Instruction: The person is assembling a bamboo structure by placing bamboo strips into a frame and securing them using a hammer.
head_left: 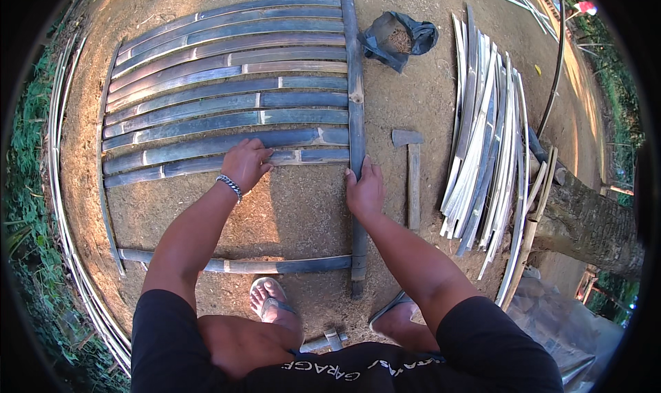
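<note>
A flat frame of dark bamboo slats [227,121] lies on the ground in front of me, its slats running left to right. The nearest slat of the group [206,166] is under my left hand [246,162], whose fingers curl over it right of its middle. On the right side runs a thicker bamboo pole [355,110], crossing the slat ends. My right hand [365,188] grips that pole just below the nearest slat's end, thumb on one side and fingers on the other. Closer to my feet, a separate bamboo slat [275,264] spans the frame's near end.
A hatchet [413,179] lies right of the pole. Beyond it is a pile of split bamboo strips [485,145] beside a tree trunk [585,221]. An opened black plastic bag [421,36] holds small brownish things. A hammer [333,338] rests between my feet. Long strips [56,186] line the left.
</note>
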Available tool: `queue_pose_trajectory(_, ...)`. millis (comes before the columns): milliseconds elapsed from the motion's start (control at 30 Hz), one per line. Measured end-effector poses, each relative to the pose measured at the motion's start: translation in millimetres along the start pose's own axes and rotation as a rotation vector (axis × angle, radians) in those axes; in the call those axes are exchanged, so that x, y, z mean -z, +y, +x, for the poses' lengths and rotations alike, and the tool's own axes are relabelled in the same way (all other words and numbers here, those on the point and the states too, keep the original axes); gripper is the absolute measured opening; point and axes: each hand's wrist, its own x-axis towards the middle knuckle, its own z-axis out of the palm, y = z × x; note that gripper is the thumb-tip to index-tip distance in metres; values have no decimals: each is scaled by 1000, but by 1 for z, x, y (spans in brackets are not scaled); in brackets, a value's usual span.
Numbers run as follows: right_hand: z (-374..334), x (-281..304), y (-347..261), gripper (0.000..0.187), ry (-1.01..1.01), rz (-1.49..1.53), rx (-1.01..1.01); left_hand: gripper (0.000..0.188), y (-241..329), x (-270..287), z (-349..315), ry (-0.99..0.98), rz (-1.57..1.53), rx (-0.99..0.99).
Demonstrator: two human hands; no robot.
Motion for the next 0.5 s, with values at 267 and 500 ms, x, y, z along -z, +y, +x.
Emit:
queue_pose_trajectory(267, 4, 3, 13, 71, -12, -183, 51, 47, 11, -3, -13, 131, -7, -64)
queue_pose_trajectory(500, 4, 14, 10, 71, -65, -166, 35, 87, 77, -10, 40, -18, 35, -185)
